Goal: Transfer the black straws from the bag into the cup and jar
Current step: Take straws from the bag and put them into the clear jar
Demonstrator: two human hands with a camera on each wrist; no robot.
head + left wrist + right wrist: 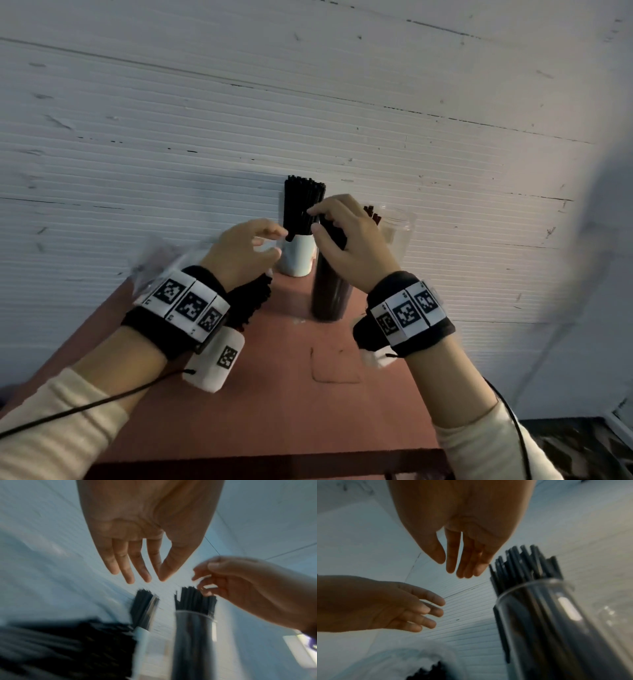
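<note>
Wrist bands (185, 305) nearest, second clear jar (397, 229) behind right hand (346, 240)

White cup (296, 255) stands upright at the back, full of black straws (303, 205). Clear jar (331, 291) stands just right of it, w/ more straws inside. Clear bag (161, 260) lies on the left, straws poking out.

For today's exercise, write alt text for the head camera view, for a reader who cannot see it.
Two hands hover, fingers loosely spread, over a clear jar packed with black straws on a reddish table. Behind it stands a white cup full of straws; a clear bag with more straws lies under the left wrist.
</note>
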